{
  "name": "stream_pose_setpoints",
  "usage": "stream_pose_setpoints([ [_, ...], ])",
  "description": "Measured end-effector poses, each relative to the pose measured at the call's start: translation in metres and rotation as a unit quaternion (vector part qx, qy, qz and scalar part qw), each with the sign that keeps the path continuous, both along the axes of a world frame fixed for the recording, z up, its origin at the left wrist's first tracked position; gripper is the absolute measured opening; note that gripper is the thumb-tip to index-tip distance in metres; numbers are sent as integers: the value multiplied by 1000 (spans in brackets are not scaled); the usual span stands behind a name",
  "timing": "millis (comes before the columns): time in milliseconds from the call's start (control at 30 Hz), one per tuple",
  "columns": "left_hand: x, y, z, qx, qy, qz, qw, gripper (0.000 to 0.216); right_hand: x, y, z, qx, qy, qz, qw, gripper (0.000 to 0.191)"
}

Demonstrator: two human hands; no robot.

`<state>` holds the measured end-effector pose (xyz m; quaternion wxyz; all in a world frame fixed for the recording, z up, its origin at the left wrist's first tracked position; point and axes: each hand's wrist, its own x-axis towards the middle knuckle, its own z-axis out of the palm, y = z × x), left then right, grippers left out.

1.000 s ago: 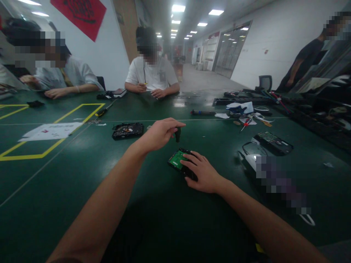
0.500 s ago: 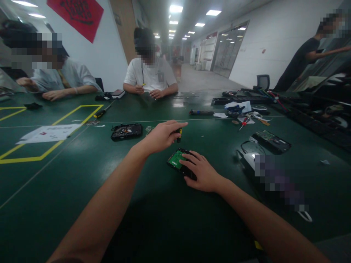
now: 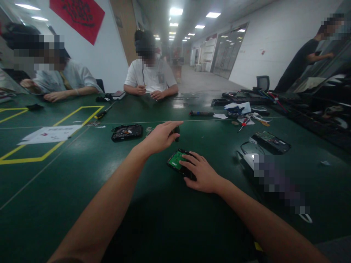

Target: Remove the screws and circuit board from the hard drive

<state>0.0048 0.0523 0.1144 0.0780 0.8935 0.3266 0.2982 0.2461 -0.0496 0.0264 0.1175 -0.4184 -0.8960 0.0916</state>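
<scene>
A hard drive (image 3: pixel 176 159) with its green circuit board facing up lies on the green table (image 3: pixel 82 175). My right hand (image 3: pixel 199 172) lies flat on its near right part, fingers spread over it. My left hand (image 3: pixel 161 136) is stretched out just beyond the drive, closed round a small black tool handle (image 3: pixel 177 132) that stands upright over the drive's far edge.
An opened drive (image 3: pixel 127 132) lies to the left, another drive (image 3: pixel 270 141) and a white device (image 3: pixel 249 157) to the right. A screwdriver (image 3: pixel 102 112), paper sheet (image 3: pixel 51 133), yellow tape lines and tool clutter (image 3: pixel 246 111) lie further off. Two seated people work opposite; another stands right.
My left hand has turned a little on the tool handle, hiding a yellow mark that showed half a second ago. My right hand stays on the drive.
</scene>
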Motion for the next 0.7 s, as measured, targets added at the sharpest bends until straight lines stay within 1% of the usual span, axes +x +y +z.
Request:
stream_pose_setpoints([
  [167, 2, 0, -1, 21, 14, 8, 1000, 39, -1, 0, -1, 2, 1, -1, 1000, 67],
  [300, 4, -1, 1, 9, -11, 8, 1000, 37, -1, 0, 0, 1, 1, -1, 1000, 67],
  [400, 4, -2, 3, -16, -53, 12, 998, 32, -1, 0, 1, 2, 3, -2, 1000, 67],
  [467, 2, -3, 4, -41, -74, -2, 996, 29, 0, 0, 1, 2, 3, -1, 1000, 67],
  [600, -1, -3, 3, -147, -101, -67, 982, 42, 0, 0, -1, 1, 3, 2, 1000, 67],
  [667, -1, -2, 1, -168, -106, -77, 977, 47, 0, 1, -2, 4, 3, 1, 1000, 67],
  [700, -1, -1, 0, -159, -103, -72, 979, 48, 0, 1, -3, 5, 3, 1, 1000, 67],
])
